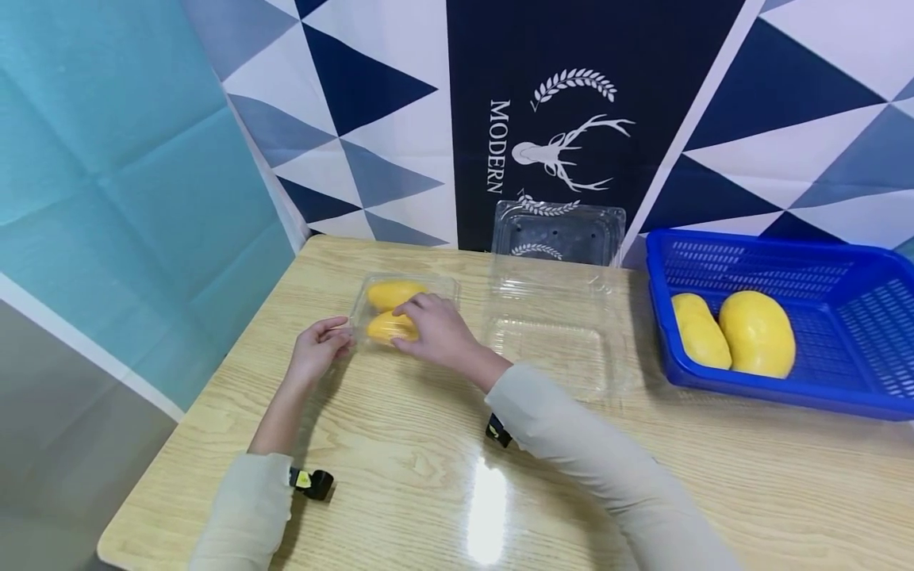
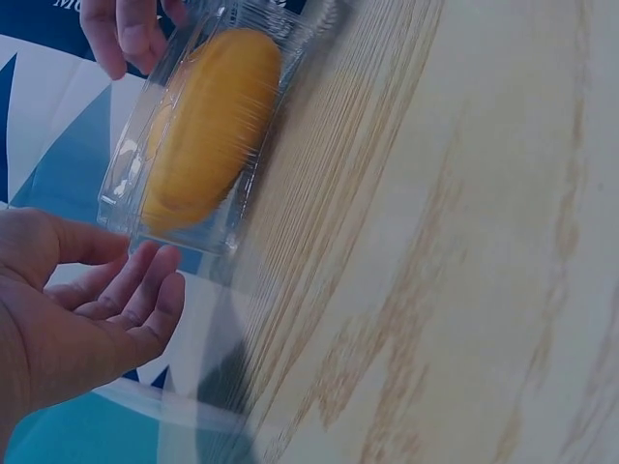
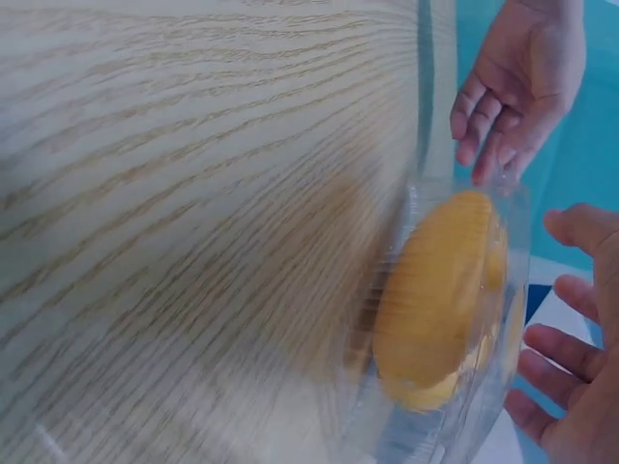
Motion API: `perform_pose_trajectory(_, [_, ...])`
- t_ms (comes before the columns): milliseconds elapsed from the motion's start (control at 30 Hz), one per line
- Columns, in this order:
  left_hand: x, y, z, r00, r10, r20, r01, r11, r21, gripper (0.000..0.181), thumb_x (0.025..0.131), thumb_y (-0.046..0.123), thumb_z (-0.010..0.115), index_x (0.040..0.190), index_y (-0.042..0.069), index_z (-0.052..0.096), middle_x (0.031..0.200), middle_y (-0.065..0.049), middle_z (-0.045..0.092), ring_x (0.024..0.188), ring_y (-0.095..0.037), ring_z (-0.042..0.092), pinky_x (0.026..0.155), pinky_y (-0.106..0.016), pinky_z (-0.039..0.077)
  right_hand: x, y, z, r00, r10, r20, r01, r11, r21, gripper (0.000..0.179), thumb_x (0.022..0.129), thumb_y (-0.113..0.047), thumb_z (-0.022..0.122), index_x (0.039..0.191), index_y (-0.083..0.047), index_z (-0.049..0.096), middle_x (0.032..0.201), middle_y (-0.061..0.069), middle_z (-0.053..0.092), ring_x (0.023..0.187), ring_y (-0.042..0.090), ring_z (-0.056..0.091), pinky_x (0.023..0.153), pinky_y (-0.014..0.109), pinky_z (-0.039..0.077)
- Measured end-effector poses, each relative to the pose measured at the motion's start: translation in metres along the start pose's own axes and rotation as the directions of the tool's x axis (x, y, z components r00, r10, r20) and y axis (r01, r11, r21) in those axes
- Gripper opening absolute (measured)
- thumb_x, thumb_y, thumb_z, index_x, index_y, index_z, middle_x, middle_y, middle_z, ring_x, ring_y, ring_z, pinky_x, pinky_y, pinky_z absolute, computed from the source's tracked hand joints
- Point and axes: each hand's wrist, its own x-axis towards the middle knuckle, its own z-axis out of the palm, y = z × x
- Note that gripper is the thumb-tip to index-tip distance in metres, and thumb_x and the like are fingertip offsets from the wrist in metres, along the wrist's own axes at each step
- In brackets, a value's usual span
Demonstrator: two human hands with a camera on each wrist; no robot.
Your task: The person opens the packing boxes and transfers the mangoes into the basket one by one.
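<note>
Two yellow mangoes lie side by side in a small clear plastic box at the table's left part. Its ribbed wall shows in both wrist views, with a mango behind it. My left hand pinches the box's left edge near a corner, thumb tip meeting fingertips. Over the box's right part is my right hand, fingers spread and loosely bent. In the right wrist view these fingers appear a little apart from the plastic, holding nothing.
Right of the small box stands a larger clear container, its lid raised at the back. Further right, a blue basket holds two big yellow fruits. A patterned cloth hangs behind the wooden table.
</note>
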Motion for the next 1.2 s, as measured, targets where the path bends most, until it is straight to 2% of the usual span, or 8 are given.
perform_pose_trajectory(200, [0.0008,-0.0018,-0.0013,1.000,-0.005,-0.012,0.005,1.000,-0.014,0.040,0.095,0.006,0.050,0.134,-0.004,0.043,0.106,-0.007,0.064,0.083,-0.004,0.064,0.081,-0.021,0.054,0.0039,-0.0013,0.0052,0.999,-0.003,0.039,0.007,0.993,-0.117,0.050,0.087,-0.044,0.061,0.130,-0.019,0.054,0.131,0.006,0.052,0.122,0.024,0.047,0.105,0.044,0.037])
perform_pose_trajectory(267, [0.0005,-0.0020,-0.0007,1.000,-0.005,-0.008,0.005,1.000,-0.011,0.041,0.095,0.007,0.051,0.134,-0.003,0.043,0.109,-0.008,0.063,0.083,-0.003,0.064,0.082,-0.021,0.054,0.0037,-0.0001,0.0065,0.999,-0.003,0.048,0.009,0.990,-0.141,0.052,0.087,-0.044,0.061,0.132,-0.019,0.052,0.134,0.008,0.050,0.125,0.025,0.045,0.106,0.045,0.035])
perform_pose_trajectory(433, [-0.0007,-0.0010,-0.0002,1.000,0.005,0.008,-0.005,1.000,-0.007,0.043,0.095,0.005,0.051,0.136,-0.003,0.041,0.125,-0.022,0.056,0.083,0.000,0.063,0.085,-0.023,0.054,0.0030,0.0022,0.0087,0.999,-0.025,0.044,0.032,0.986,-0.162,0.051,0.087,-0.043,0.061,0.132,-0.018,0.053,0.136,0.009,0.049,0.127,0.025,0.044,0.106,0.045,0.035])
perform_pose_trajectory(533, [-0.0009,-0.0013,-0.0005,1.000,0.007,0.009,-0.007,1.000,-0.008,0.043,0.094,0.004,0.051,0.136,-0.003,0.041,0.126,-0.025,0.054,0.083,0.000,0.063,0.084,-0.023,0.054,0.0027,0.0024,0.0089,0.999,-0.039,0.037,0.044,0.985,-0.168,0.049,0.088,-0.043,0.061,0.130,-0.018,0.054,0.134,0.008,0.051,0.126,0.025,0.045,0.106,0.044,0.035])
perform_pose_trajectory(900, [-0.0009,-0.0031,-0.0005,1.000,-0.005,0.005,0.005,1.000,-0.004,0.041,0.094,0.003,0.050,0.135,-0.001,0.044,0.121,-0.022,0.056,0.091,-0.010,0.065,0.087,-0.028,0.054,0.0044,-0.0001,0.0075,0.997,-0.062,0.054,0.072,0.976,-0.205,0.045,0.089,-0.042,0.059,0.127,-0.017,0.057,0.130,0.007,0.055,0.121,0.023,0.048,0.103,0.043,0.038])
perform_pose_trajectory(1133, [-0.0001,-0.0030,-0.0017,1.000,-0.015,0.006,0.015,1.000,0.008,0.041,0.095,0.005,0.050,0.135,0.000,0.044,0.109,-0.008,0.059,0.094,-0.013,0.064,0.091,-0.031,0.052,0.0042,0.0006,0.0086,0.996,-0.081,0.046,0.089,0.973,-0.215,0.040,0.091,-0.041,0.057,0.123,-0.017,0.060,0.128,0.007,0.057,0.119,0.024,0.051,0.100,0.044,0.040])
perform_pose_trajectory(1200, [0.0000,-0.0030,-0.0020,1.000,-0.012,0.008,0.012,1.000,0.005,0.041,0.095,0.005,0.051,0.134,-0.001,0.045,0.109,-0.008,0.059,0.092,-0.012,0.064,0.091,-0.030,0.052,0.0042,0.0008,0.0088,0.996,-0.083,0.035,0.089,0.972,-0.217,0.040,0.091,-0.040,0.057,0.123,-0.017,0.060,0.127,0.007,0.057,0.118,0.024,0.051,0.100,0.044,0.041])
